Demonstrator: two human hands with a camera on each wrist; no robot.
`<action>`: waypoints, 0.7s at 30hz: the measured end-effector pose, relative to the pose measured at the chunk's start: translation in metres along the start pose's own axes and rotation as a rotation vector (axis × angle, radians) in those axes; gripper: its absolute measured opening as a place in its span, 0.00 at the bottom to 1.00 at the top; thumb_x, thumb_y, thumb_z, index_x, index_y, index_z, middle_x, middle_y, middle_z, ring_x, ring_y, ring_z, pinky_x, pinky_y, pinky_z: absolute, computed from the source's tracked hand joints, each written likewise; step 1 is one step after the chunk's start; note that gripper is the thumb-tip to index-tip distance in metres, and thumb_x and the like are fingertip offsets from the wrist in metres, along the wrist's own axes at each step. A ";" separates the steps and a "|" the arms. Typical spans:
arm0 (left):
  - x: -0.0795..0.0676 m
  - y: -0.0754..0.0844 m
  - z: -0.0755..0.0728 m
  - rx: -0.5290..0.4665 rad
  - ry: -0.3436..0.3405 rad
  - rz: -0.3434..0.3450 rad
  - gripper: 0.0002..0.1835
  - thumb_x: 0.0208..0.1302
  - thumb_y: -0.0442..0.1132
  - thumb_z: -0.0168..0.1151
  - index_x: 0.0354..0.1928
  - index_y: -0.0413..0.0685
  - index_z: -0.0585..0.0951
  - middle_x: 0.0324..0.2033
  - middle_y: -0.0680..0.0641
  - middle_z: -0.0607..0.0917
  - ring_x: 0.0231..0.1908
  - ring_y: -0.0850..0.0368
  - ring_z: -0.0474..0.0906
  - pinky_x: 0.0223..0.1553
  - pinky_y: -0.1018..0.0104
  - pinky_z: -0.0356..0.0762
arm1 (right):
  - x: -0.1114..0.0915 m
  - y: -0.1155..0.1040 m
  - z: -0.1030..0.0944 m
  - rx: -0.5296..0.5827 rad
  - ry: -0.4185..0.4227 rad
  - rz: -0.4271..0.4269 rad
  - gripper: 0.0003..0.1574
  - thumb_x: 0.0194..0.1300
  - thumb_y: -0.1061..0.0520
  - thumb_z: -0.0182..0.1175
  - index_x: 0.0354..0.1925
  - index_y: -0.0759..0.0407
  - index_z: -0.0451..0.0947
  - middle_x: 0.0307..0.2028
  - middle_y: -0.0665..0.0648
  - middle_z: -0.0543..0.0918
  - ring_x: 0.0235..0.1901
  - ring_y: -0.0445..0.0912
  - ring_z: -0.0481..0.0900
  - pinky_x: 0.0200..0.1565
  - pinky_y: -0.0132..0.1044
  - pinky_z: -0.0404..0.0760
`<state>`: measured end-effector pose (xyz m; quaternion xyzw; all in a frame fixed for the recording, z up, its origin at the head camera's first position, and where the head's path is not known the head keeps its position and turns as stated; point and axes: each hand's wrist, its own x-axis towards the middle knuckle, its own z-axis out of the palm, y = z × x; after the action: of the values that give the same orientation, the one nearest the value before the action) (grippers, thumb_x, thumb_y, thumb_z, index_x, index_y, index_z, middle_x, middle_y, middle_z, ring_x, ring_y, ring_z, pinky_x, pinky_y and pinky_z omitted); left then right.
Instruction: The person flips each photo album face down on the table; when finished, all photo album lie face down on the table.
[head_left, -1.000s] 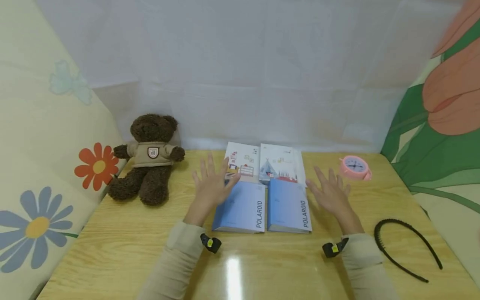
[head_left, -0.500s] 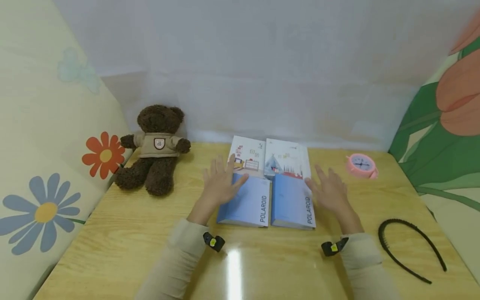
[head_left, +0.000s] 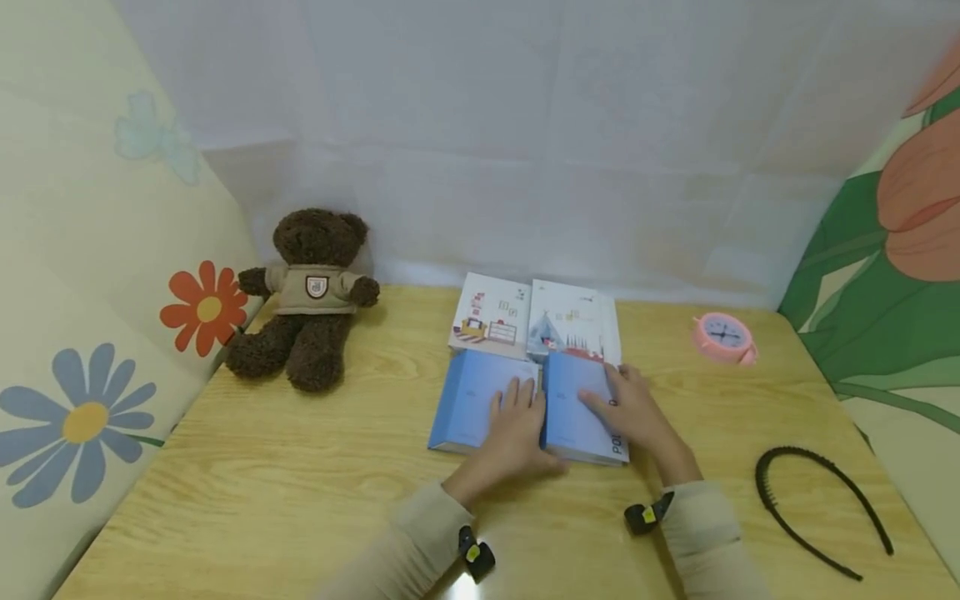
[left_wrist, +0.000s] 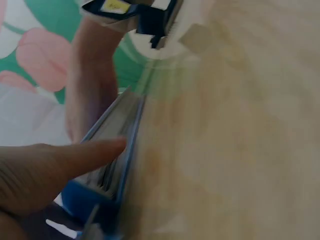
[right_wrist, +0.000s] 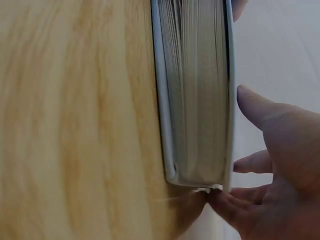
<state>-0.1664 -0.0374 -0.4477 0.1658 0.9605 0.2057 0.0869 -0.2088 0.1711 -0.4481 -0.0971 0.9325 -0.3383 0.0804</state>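
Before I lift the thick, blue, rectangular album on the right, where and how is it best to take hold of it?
Probably by its long right edge, from the right, thumb on the cover, fingers at the side. The thick blue album lies flat, its left side close to the other blue album; the right hand is at that right edge.

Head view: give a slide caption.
Left hand over one blue book, right hand at another blue book, teddy bear at left.

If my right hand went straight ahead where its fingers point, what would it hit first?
Beyond the blue book at your right hand, probably the white book with the tent picture, though depth is unclear.
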 end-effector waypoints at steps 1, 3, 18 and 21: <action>0.000 0.002 0.003 0.006 0.015 -0.004 0.63 0.45 0.63 0.77 0.73 0.32 0.59 0.75 0.32 0.50 0.74 0.33 0.40 0.72 0.37 0.35 | 0.000 0.000 0.001 -0.002 -0.004 0.005 0.53 0.72 0.36 0.53 0.75 0.69 0.50 0.72 0.78 0.48 0.68 0.73 0.54 0.64 0.70 0.58; 0.000 0.005 0.009 0.012 0.049 -0.003 0.61 0.46 0.62 0.77 0.72 0.30 0.60 0.74 0.31 0.52 0.74 0.33 0.41 0.71 0.36 0.37 | -0.001 0.000 0.002 -0.006 -0.005 0.002 0.52 0.72 0.37 0.53 0.75 0.71 0.49 0.73 0.78 0.46 0.70 0.73 0.50 0.66 0.69 0.54; -0.032 0.020 0.020 -0.021 0.101 0.042 0.56 0.50 0.55 0.77 0.69 0.24 0.61 0.70 0.28 0.61 0.72 0.34 0.52 0.72 0.45 0.49 | -0.031 -0.004 0.007 -0.036 0.005 -0.038 0.52 0.72 0.39 0.55 0.72 0.77 0.51 0.72 0.79 0.49 0.69 0.74 0.49 0.67 0.68 0.53; -0.037 0.020 0.020 -0.036 0.114 0.062 0.56 0.49 0.54 0.78 0.68 0.22 0.61 0.69 0.27 0.62 0.72 0.34 0.53 0.72 0.45 0.50 | -0.038 -0.005 0.010 -0.023 0.010 -0.035 0.50 0.73 0.40 0.54 0.73 0.75 0.51 0.72 0.79 0.49 0.69 0.75 0.49 0.66 0.68 0.53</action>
<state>-0.1214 -0.0265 -0.4538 0.1821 0.9545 0.2345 0.0284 -0.1692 0.1701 -0.4491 -0.1128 0.9349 -0.3295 0.0688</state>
